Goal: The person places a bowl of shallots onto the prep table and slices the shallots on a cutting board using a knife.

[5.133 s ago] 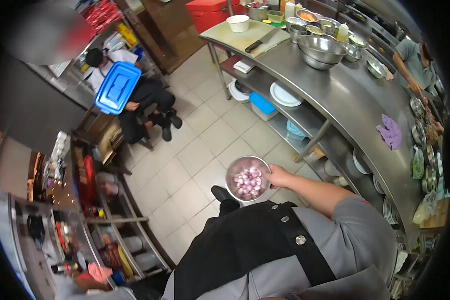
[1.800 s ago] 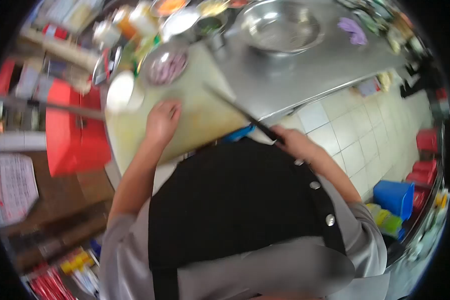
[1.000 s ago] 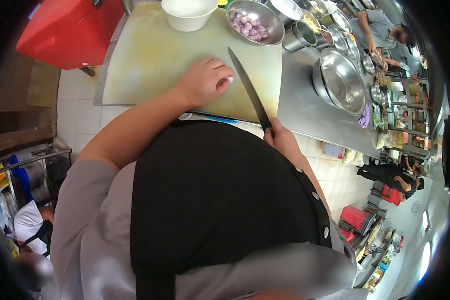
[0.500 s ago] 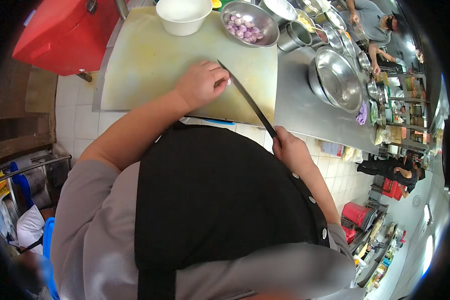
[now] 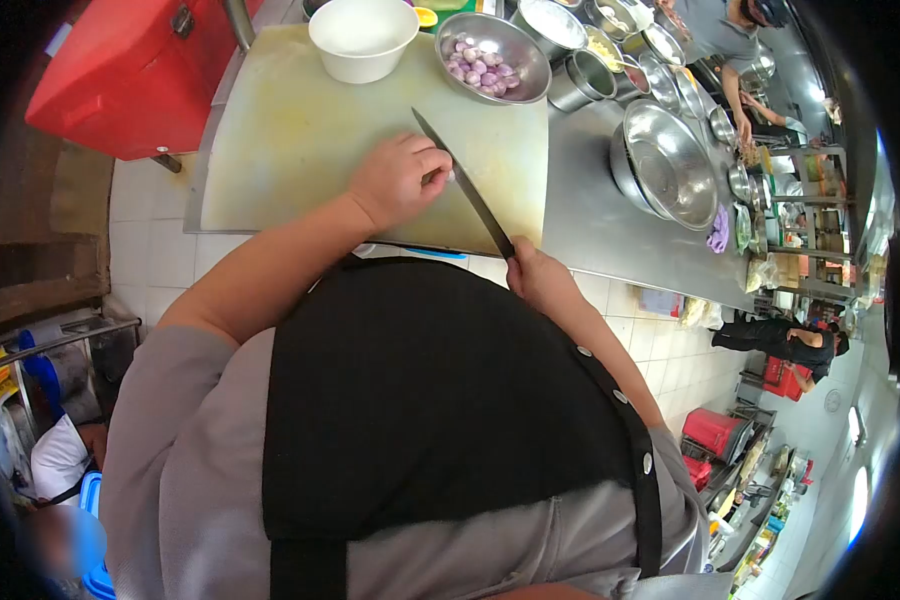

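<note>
My left hand (image 5: 398,180) is closed over the cutting board (image 5: 300,150), its fingers curled around a small whitish piece (image 5: 451,176) that mostly hides behind them. A long knife (image 5: 470,192) is gripped by its handle in my right hand (image 5: 545,278), at the board's near right corner. The blade slants up and left, passing close beside my left fingers; whether it touches the piece I cannot tell. Beyond my hands, a white bowl (image 5: 362,55) stands on the board. Right of it, a steel bowl (image 5: 520,95) holds several purple shallots (image 5: 482,68).
On the steel counter (image 5: 575,220) to the right stand nested steel bowls (image 5: 675,165) and several metal pots (image 5: 582,80). A red cooler box (image 5: 120,85) is left of the board. A co-worker (image 5: 715,35) is at the far right, and another person (image 5: 780,340) stands farther back.
My right hand and the knife have moved left and slightly up, bringing the blade tip farther past my left hand. My left hand stays closed in nearly the same place.
</note>
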Demonstrator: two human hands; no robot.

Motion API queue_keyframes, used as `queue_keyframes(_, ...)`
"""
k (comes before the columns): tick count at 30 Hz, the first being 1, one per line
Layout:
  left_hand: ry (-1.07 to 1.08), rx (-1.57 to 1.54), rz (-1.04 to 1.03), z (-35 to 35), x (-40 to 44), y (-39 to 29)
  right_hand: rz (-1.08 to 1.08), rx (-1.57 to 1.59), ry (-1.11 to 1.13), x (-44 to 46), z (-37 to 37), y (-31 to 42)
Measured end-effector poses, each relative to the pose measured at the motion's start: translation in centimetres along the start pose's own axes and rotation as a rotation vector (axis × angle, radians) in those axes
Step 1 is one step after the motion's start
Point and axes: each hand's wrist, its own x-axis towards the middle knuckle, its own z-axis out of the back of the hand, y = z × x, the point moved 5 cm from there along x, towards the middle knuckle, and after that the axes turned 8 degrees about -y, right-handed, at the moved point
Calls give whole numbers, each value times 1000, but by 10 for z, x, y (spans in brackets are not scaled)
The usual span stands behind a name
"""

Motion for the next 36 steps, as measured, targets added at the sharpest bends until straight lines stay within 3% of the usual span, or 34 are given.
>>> queue_keyframes(3,63,40,-20,2,1,0,-5,49,-10,-12,30,12)
queue_keyframes(9,-8,7,-3,1,0,0,-25,-8,56,3,-3,-1)
queue_keyframes(12,21,14,-31,2,2,0,-1,28,-6,-5,23,8)
queue_keyframes(17,37,23,-5,5,2,-2,-57,36,110,-15,12,-7)
queue_keyframes(21,40,45,15,6,3,-6,-7,166,8,1,-11,-7)
queue_keyframes(23,33,31,-7,4,1,-5,-73,154,58,-2,-12,-10)
queue_keyframes(25,94,55,6,2,3,-8,54,192,-75,-7,-14,-14)
queue_keyframes(36,151,15,33,-9,8,-11,-10,169,-29,-14,-15,-17)
